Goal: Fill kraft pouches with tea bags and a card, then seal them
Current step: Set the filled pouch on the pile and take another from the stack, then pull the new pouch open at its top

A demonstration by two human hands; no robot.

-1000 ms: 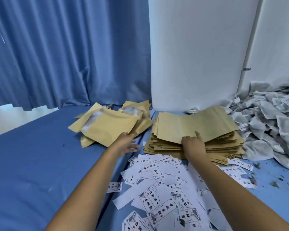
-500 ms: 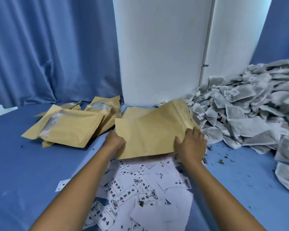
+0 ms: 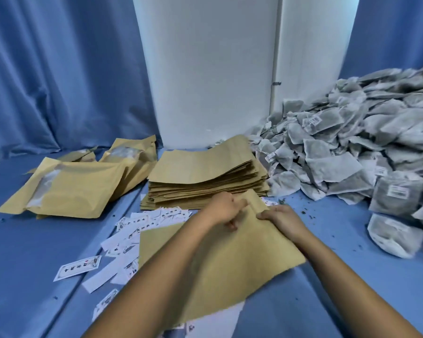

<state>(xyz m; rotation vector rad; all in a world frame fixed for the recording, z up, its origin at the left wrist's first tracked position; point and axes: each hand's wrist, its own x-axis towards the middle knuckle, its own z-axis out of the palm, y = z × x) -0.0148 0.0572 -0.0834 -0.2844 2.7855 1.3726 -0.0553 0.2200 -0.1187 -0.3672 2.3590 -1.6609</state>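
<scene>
One flat empty kraft pouch (image 3: 232, 262) lies tilted in front of me, over the scattered white cards (image 3: 154, 220). My left hand (image 3: 224, 208) pinches the pouch's far top edge, and my right hand (image 3: 282, 219) grips the same edge just to the right. Behind them sits the stack of empty kraft pouches (image 3: 205, 181). A big heap of grey tea bags (image 3: 352, 147) fills the right side.
Several filled kraft pouches with clear windows (image 3: 78, 184) lie at the left on the blue cloth (image 3: 29, 264). A single card (image 3: 77, 268) lies apart at the lower left. A white panel (image 3: 205, 69) and blue curtains stand behind. Tea crumbs dot the cloth at right.
Both hands have drawn one pouch off the stack toward me and lowered it over the cards. They now meet at its top edge. The view has swung right.
</scene>
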